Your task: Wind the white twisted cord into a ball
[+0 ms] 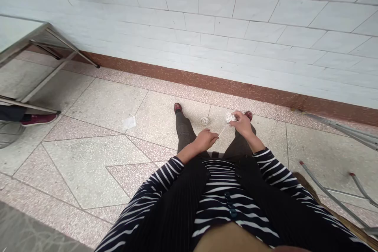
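Note:
In my right hand (242, 124) is a small white ball of yarn (230, 117), held between thumb and fingers. A white strand (222, 131) runs from it down to my left hand (206, 140), whose thumb and fingers pinch it. The strand looks taut between the two hands. Below and between them, a second ball of pale yarn (204, 121) lies on the floor between my feet. Whether the strand joins that second ball cannot be made out.
A metal-framed table (49, 27) stands at the left, with another person's red shoe (39, 119) beneath it. A white piece of paper (129, 122) lies on the tiled floor. Metal legs (330, 191) of furniture are at the right. A tiled wall (218, 19) rises ahead.

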Tool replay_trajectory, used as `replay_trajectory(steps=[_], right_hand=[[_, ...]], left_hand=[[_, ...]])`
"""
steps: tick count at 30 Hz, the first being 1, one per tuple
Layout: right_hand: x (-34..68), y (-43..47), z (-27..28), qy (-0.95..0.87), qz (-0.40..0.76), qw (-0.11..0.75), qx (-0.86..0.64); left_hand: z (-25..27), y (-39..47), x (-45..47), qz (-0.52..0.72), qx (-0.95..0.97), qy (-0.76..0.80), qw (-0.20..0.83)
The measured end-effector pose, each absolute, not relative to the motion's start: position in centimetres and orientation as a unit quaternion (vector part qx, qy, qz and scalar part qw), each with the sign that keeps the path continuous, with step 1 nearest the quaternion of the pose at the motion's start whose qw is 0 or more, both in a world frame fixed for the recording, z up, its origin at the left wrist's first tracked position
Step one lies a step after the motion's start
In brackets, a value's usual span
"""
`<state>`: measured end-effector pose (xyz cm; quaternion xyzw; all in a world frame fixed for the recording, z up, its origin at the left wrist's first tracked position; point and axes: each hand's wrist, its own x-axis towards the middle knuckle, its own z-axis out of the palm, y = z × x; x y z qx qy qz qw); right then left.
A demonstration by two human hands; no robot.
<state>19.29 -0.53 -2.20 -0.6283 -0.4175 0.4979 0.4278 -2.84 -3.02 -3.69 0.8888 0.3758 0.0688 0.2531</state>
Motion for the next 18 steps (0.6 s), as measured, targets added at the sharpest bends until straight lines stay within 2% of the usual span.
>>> replay_trajectory(steps=[4,7,12,18], right_hand=[[16.8,-2.5,-3.6,-0.464,0.509,0.378,-0.618],[15.2,-4.3,-3.4,-0.476,0.568,0.34,-0.579],[15.7,-5.6,-1.0,-0.416,0.655,0.349,-0.526],[16.6,-4.7,1.6,-0.344,0.648,0.418,-0.536]], left_hand=[[-2.1,-0.8,-2.6,0.084,0.941,0.303,0.127],[-1.3,0.7,-2.4,0.076,0.959,0.248,0.114],[-1.4,2.2,-2.1,0.165,0.925,0.29,0.18],[-3.4,2.3,-1.7,0.182,0.843,0.391,0.321]])
